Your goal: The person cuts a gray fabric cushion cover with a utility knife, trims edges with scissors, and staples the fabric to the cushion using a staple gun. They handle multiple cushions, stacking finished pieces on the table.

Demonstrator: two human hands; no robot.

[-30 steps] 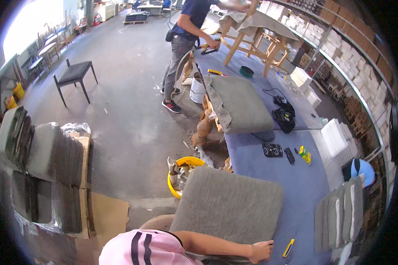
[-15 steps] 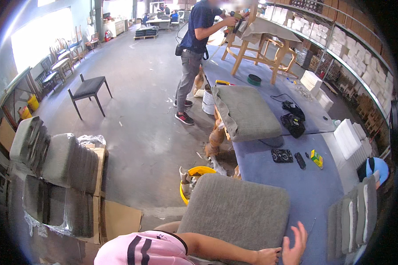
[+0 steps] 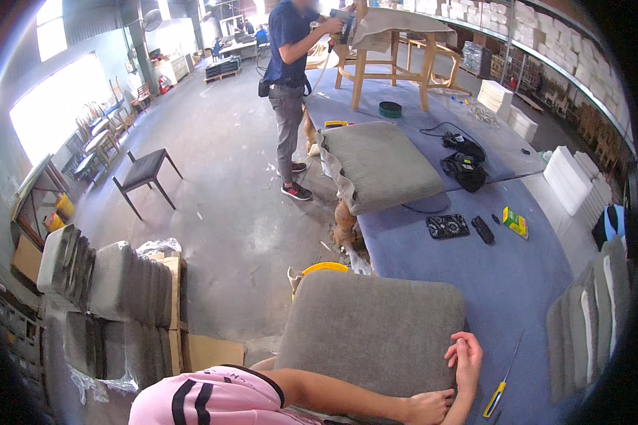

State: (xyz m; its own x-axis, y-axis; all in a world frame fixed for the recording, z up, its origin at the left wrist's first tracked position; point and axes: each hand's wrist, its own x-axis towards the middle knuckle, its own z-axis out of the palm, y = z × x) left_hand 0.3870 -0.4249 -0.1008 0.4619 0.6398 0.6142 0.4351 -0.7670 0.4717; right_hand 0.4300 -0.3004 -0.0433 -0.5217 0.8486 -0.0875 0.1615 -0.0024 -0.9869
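Observation:
A grey fabric seat cushion (image 3: 372, 333) lies in front of me on the blue-covered table (image 3: 517, 283). My left arm reaches across its near side. At the near right corner, my left hand (image 3: 430, 407) has its fingers closed on the fabric edge. Just beyond it, my right hand (image 3: 465, 361) is bent over the right side, fingers curled against the cushion. The undersides of both grips are hidden. Right of my hands lies a screwdriver-like tool (image 3: 498, 393) with a yellow handle and thin shaft.
Another grey cushion (image 3: 383, 166) overhangs the table's left edge. Beyond it, a person (image 3: 290, 78) holds a power tool at a wooden chair frame (image 3: 390, 71). Grey cushions (image 3: 592, 319) stand at right; more stacks (image 3: 131, 283) sit on a pallet at left. A yellow bucket (image 3: 326, 268) is behind my cushion.
My right hand has gone from raised, spread fingers to curled fingers against the cushion's side. The view has shifted, and the yellow-handled tool now shows fully.

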